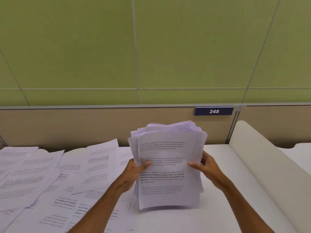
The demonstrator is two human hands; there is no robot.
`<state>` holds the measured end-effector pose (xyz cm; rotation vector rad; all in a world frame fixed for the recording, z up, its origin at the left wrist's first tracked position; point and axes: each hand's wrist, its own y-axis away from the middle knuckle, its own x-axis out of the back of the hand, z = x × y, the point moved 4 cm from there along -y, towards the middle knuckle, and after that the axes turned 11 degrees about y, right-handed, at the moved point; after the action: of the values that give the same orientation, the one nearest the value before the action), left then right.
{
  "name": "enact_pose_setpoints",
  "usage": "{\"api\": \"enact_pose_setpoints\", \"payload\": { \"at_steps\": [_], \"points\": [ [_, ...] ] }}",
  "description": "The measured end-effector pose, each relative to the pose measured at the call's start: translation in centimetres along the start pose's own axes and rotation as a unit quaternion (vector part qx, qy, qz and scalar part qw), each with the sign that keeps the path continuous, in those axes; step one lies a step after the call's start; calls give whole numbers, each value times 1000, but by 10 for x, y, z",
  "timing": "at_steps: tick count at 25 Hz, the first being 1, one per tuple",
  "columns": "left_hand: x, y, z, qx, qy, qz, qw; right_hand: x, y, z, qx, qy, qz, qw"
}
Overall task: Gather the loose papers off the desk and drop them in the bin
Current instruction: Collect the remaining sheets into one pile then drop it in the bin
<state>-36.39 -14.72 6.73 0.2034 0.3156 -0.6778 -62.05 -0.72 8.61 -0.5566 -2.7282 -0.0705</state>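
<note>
A thick, uneven stack of printed papers [168, 165] stands almost upright over the white desk [218, 207], its lower edge at or just above the surface. My left hand [134, 172] grips the stack's left edge, thumb on the front sheet. My right hand [207, 167] grips the right edge the same way. Several loose printed sheets [50, 179] lie spread and overlapping across the left half of the desk. No bin is in view.
A beige partition [101, 125] with a blue "248" plate [213, 111] backs the desk, under a green panelled wall. A cream curved divider [262, 165] runs along the desk's right side.
</note>
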Motion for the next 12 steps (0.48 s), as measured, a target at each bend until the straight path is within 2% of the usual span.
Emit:
{"api": "enact_pose_setpoints", "payload": {
  "at_steps": [3, 5, 7, 10, 12],
  "points": [
    [5, 3, 0, 95, -6, -45, 994, -3, 9, 9, -50, -82, -142, 985],
    [4, 9, -12, 147, 2, -14, 989, -13, 21, 26, -108, -155, -203, 961],
    [1, 25, -34, 196, -12, 14, 980, -29, 41, 51, -187, -244, -225, 925],
    [0, 59, -75, 264, -39, 31, 963, -48, 83, 97, -316, -354, -232, 849],
    [7, 76, -92, 284, 6, 49, 958, -51, 101, 117, -347, -407, -222, 815]
  ]
}}
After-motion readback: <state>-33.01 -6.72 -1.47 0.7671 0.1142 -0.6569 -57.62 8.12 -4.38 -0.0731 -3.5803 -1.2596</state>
